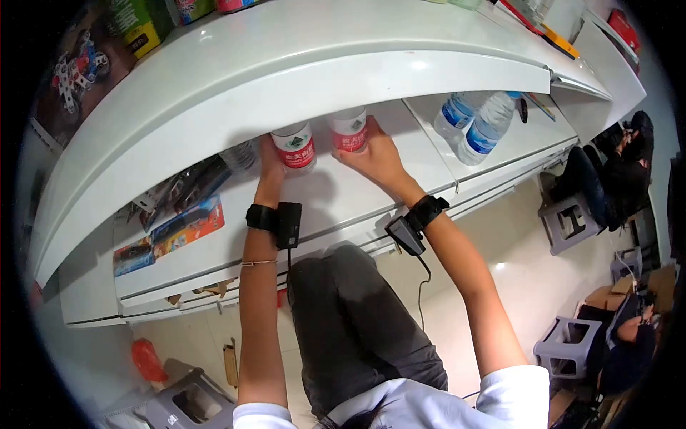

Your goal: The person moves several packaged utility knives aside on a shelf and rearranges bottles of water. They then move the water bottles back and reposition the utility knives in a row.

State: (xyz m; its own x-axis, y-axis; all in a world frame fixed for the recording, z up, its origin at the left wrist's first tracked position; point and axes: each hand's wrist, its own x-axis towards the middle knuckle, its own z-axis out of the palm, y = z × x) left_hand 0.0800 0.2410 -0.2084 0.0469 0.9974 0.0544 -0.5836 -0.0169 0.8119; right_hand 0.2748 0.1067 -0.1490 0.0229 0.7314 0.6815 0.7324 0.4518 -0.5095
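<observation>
Two clear water bottles with red-and-white labels stand upright on the white lower shelf, their tops hidden by the counter's curved edge. My left hand (271, 170) is closed around the side of the left water bottle (295, 151), its fingers mostly hidden behind it. Around the right water bottle (348, 134), my right hand (379, 156) is wrapped with the thumb along the near side. A small gap separates the two bottles. Both wrists carry black straps with small boxes and cables.
Blue-labelled water bottles (486, 129) are on the shelf to the right. Packaged goods (189, 225) lie at the left. The white counter (321, 82) overhangs the shelf (400, 182). Grey stools (568, 347) and seated people are at the right; another stool (196, 404) is lower left.
</observation>
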